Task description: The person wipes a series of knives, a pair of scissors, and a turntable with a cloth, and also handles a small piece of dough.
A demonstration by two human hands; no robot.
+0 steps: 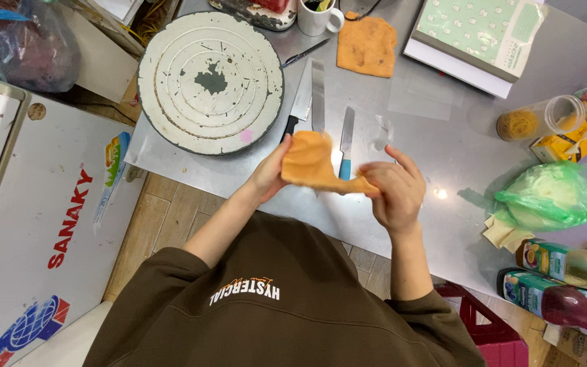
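Fingers (375,178) of the right hand (394,194) curl tight around the narrow, twisted end of an orange cloth (312,165), gripping it at the centre of the frame. Opposite, the left hand (270,175) holds the broader end of the same cloth, thumb and fingers closed on its edge, so the cloth stretches between both hands above the near edge of a grey metal table (436,156). Both forearms come out of brown sleeves (239,306) at the bottom of the frame.

Just beyond the cloth, three knives lie on the table: a blue-handled knife (346,143), a black-handled knife (299,105) and a flat steel blade (318,95) between them. To their left sits a round white turntable (210,80), its coating chipped and flaking. At the right edge lie a green plastic bag (555,196), two juice bottles (565,282) and a clear jar of rubber bands (538,119).

Farther off, along the upper edge, a second orange cloth (367,45) lies flat beside a white mug (317,19), and a pale green box (477,34) rests in the upper right. A white chest freezer (35,224) fills the left side.
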